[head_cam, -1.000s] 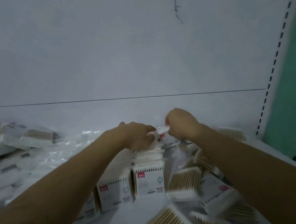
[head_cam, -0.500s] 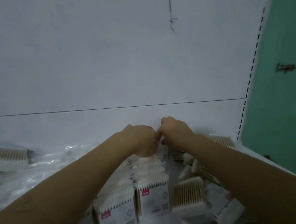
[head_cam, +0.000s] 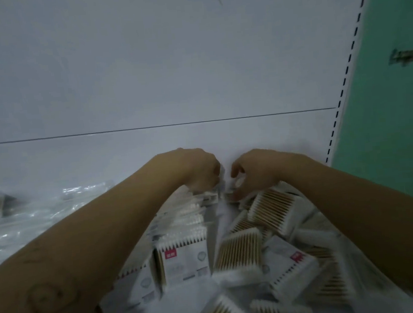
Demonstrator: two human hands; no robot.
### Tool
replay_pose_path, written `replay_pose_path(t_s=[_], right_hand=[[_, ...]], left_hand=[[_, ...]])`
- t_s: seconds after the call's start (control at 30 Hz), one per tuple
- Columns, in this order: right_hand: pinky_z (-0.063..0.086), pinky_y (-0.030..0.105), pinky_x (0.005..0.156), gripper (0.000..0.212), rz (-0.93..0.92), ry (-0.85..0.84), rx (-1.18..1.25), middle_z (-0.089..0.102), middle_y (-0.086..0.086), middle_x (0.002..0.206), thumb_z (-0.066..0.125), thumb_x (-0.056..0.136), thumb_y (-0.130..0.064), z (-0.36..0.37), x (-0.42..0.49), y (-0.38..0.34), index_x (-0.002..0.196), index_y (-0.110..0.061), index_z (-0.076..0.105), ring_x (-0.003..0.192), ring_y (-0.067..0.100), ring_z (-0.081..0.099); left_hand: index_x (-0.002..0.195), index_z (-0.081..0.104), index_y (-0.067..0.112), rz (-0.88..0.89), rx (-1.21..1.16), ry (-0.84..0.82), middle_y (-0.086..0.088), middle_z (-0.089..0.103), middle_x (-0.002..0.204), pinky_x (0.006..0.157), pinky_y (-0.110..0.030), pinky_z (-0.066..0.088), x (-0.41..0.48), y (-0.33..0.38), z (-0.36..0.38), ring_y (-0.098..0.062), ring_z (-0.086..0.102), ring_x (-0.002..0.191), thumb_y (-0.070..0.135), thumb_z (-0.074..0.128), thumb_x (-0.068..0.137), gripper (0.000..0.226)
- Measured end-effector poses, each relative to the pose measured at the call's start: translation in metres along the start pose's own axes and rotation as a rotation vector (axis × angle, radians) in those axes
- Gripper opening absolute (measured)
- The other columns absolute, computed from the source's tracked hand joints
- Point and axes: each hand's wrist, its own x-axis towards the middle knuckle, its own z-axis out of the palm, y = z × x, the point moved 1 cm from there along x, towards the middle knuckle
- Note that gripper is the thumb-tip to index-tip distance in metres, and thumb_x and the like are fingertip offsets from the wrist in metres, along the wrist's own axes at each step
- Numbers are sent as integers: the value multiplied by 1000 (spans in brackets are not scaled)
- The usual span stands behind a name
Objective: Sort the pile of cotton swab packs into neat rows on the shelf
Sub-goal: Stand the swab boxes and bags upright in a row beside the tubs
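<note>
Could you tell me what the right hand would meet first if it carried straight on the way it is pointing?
Probably the left hand, just across a narrow gap from the right hand; if it missed, the white back panel close behind. Depth is unclear.

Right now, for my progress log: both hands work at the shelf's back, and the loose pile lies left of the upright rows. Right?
No: in the head view the loose pile lies right of the upright rows; the rest holds.
</note>
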Motion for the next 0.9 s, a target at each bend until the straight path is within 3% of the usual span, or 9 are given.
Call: replay_pose_path(t_s=[0.17,0.3,0.43,0.5,0.6,0.77,0.83,0.9], right_hand=[[44,28,83,40,-95,77,24,61,-2,117,72,84,-38,-14,-4,12,120,-21,65,99,15,54],[39,21,60,8,-151,273,233,61,-7,79,67,88,-31,-42,-16,33,87,-23,68,76,13,54],[49,21,49,11,-234,297,743,68,3,82,62,93,-22,-51,-28,44,98,-15,68,62,8,65],[48,20,49,10,-280,307,832,69,3,82,62,94,-22,-50,-28,44,101,-16,66,57,5,65],[49,21,56,18,-347,325,894,71,2,88,64,93,-30,-49,-26,44,104,-16,68,66,7,66],[55,22,69,31,-491,264,751,67,-5,101,75,83,-20,-53,-22,35,113,-23,69,87,11,66],[49,20,69,35,-510,314,548,65,-6,101,76,81,-17,-53,-17,25,114,-25,68,87,10,62],[41,22,72,35,-515,344,366,61,-6,100,76,82,-21,-47,-10,12,116,-25,67,89,10,57]], left_hand=[[141,45,29,-38,-84,49,1,54,138,102,-39,43,0,8,-4,-22,53,121,42,44,99,44],[144,38,27,-58,-293,185,3,54,136,103,-38,43,-6,16,-14,-19,53,120,40,57,95,54],[136,46,27,-90,-529,329,3,62,123,93,-32,50,-12,24,-24,-14,60,105,32,70,87,54],[132,48,26,-119,-590,358,4,64,115,88,-29,51,-16,26,-25,-12,62,96,27,73,84,54],[126,52,27,-169,-657,373,11,63,100,82,-26,50,-23,27,-22,-4,61,86,27,77,81,52],[107,59,28,-308,-655,439,14,67,89,75,-23,51,-38,22,-14,-2,62,81,30,82,75,40],[112,60,26,-362,-630,445,11,68,96,74,-22,49,-44,20,-7,-5,63,83,31,80,77,41],[124,58,23,-414,-527,435,6,67,109,83,-27,50,-51,17,-1,-12,62,94,32,73,84,43]])
